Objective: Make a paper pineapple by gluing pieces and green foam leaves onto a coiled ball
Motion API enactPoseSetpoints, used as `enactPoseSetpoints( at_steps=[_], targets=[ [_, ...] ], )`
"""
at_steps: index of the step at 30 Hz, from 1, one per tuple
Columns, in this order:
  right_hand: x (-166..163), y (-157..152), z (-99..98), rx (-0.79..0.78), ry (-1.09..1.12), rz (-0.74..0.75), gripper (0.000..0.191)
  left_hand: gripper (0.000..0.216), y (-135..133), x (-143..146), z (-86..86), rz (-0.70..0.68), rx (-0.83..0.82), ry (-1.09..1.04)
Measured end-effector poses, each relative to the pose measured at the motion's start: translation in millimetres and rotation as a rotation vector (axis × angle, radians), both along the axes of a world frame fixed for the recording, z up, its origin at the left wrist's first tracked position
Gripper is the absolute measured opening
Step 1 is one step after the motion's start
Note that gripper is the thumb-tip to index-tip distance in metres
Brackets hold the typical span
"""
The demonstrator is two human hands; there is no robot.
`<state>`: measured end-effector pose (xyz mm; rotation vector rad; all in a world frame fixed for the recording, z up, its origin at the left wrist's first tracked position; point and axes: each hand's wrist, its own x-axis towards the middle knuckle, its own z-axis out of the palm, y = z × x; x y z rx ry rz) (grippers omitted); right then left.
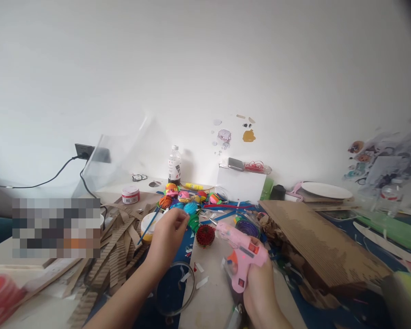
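Loose strips of brown corrugated cardboard [118, 256] litter the counter [208, 294] on the left. The left hand [167, 235] reaches to a teal ribbed paper coil [191, 208]; whether its fingers pinch it I cannot tell. A red ruffled paper rosette [205, 235] lies just beside. The right hand [260, 292] has its fingers wrapped around a glossy pink plastic hot-glue gun [241, 253], pistol-style, with the nozzle pointing toward the coils.
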<state>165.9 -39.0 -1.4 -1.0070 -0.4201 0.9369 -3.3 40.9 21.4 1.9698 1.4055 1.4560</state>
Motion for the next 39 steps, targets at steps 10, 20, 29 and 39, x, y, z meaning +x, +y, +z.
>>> enactPoseSetpoints(
  at_steps=[10, 20, 29, 39],
  targets=[
    [-0.5, 1.3, -4.4, 0.053, 0.028, 0.01, 0.029, 0.016, 5.0, -6.7, 0.5, 0.057, 0.012, 0.156],
    [-1.5, -0.6, -1.7, 0.015, -0.022, 0.043, 0.027, 0.027, 1.5, -4.6, 4.9, 0.154, 0.001, 0.46],
    [-1.4, 2.2, -3.4, 0.025, -0.007, 0.023, 0.022, 0.028, -16.2, -2.0, 10.1, 0.279, -0.02, 0.801],
    [-3.7, 2.3, 2.8, -0.002, 0.003, 0.007, 0.019, 0.032, -16.8, -3.9, 6.2, 0.285, 0.133, 0.788]
  ],
)
